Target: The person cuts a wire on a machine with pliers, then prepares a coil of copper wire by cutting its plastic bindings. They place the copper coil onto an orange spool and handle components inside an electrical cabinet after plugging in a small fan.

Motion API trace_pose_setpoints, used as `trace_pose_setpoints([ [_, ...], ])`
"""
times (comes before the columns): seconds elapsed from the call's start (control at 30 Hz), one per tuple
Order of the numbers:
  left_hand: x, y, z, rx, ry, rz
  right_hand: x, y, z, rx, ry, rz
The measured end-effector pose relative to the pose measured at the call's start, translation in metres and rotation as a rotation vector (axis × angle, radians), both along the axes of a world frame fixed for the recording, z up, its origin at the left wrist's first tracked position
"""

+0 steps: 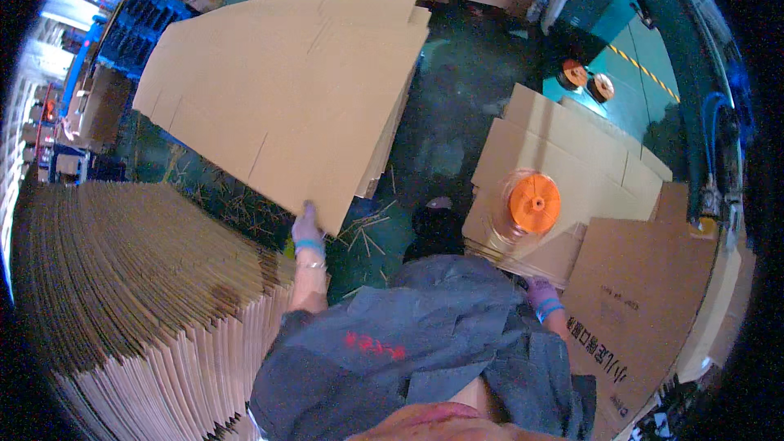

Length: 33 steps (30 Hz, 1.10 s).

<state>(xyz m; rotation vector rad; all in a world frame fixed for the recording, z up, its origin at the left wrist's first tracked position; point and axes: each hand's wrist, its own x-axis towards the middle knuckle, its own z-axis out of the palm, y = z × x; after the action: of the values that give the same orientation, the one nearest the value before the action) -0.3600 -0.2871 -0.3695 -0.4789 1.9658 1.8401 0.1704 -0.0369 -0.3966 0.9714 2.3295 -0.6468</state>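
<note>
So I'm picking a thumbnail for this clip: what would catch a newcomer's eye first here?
First the big flat cardboard sheet filling the upper middle, gripped at its near corner by the gloved left hand. Next the bright orange spool on flattened boxes at right, just above the right hand. Then the ribbed stack of folded cartons at lower left.
</note>
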Motion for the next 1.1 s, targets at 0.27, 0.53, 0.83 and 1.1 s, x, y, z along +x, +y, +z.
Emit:
trace_pose_setpoints([
  [0.27, -0.018, 0.113, 0.026, -0.331, -0.011, -0.239, 0.039, -0.028, -0.006, 0.096, 0.146, -0.278],
  [0.53, -0.014, 0.097, 0.019, -0.645, -0.343, -0.939, 0.054, -0.051, -0.024, -0.214, -0.007, -0.548],
  [0.83, 0.111, 0.263, -0.065, -0.031, 0.111, -1.562, 0.007, -0.011, -0.077, -0.447, 0.331, -1.063],
  [1.1, 0.144, 0.338, -0.185, -0.298, 0.301, -1.555, 0.007, -0.047, -0.164, 0.233, -0.247, -1.979],
])
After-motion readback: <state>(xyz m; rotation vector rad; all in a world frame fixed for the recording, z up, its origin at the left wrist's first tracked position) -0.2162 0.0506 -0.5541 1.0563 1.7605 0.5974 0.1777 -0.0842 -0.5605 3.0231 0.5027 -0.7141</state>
